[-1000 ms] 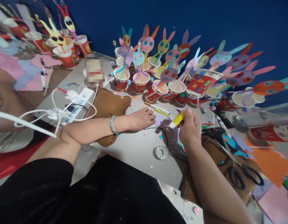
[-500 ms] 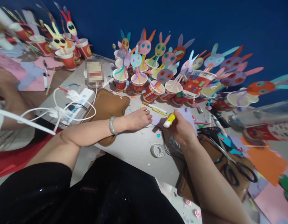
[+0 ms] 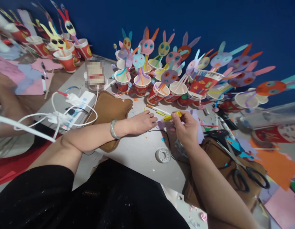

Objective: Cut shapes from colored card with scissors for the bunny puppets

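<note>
My right hand (image 3: 186,125) holds a yellow glue stick (image 3: 172,116) between thumb and fingers, just above the table. My left hand (image 3: 143,121) lies on the table with bent fingers, pressing on a small lilac paper piece (image 3: 159,124) that shows past the fingertips. A white marker with a wooden-coloured end (image 3: 159,109) lies behind both hands. In front of them sits a white tape roll (image 3: 163,155), with a thin black cord (image 3: 169,143) running beside it.
Paper cups with rabbit-faced spoons (image 3: 142,81) line the back wall. Scissors (image 3: 240,171) rest on a brown pouch (image 3: 211,156) at right. A power strip (image 3: 80,108) with white cables stands at left, near another brown pouch (image 3: 111,106) and another person's arm (image 3: 9,92).
My right hand has turned and lifted slightly, so the glue stick's white end no longer faces me and its yellow side points left. My left hand stays in place.
</note>
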Available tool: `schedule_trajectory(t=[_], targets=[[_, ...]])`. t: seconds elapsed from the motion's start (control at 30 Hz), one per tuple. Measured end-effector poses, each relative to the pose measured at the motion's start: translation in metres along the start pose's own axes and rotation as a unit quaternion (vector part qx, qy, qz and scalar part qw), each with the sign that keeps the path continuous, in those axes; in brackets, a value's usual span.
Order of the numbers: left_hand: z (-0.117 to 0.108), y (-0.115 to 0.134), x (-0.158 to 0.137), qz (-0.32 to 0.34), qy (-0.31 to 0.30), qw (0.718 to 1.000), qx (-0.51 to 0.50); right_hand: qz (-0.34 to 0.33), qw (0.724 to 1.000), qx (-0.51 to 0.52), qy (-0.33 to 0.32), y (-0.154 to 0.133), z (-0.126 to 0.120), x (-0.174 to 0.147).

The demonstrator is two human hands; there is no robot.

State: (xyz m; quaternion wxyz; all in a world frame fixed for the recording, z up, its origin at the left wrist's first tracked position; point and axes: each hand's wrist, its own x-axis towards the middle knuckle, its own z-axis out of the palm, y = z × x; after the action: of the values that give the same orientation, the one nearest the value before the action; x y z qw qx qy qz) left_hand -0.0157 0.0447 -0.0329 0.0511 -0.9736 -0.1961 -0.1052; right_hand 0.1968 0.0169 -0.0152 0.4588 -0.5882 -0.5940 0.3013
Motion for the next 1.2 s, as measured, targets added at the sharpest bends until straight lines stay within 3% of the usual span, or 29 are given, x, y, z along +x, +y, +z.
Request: schedule_trajectory(t=[0.2,0.43,0.57,0.87,1.2], targets=[[0.0,0.002,-0.001,0.001,0.009,1.0,-0.009,-0.108,0.986,-0.126,-0.033,0.004,0.006,0.002],[0.0,0.002,-0.003,-0.001,0.007,1.0,-0.015,-0.174,0.966,-0.185,-0.057,0.01,0.011,0.003],[-0.001,0.002,-0.005,-0.009,0.008,0.999,-0.033,-0.189,0.959,-0.199,-0.069,0.011,0.012,0.003],[-0.005,0.002,-0.001,-0.014,-0.073,0.995,-0.067,-0.23,0.941,-0.229,-0.093,0.012,0.011,0.005],[-0.002,0.005,0.0,-0.02,-0.088,0.992,-0.084,-0.243,0.931,-0.257,-0.093,0.014,0.013,0.007]])
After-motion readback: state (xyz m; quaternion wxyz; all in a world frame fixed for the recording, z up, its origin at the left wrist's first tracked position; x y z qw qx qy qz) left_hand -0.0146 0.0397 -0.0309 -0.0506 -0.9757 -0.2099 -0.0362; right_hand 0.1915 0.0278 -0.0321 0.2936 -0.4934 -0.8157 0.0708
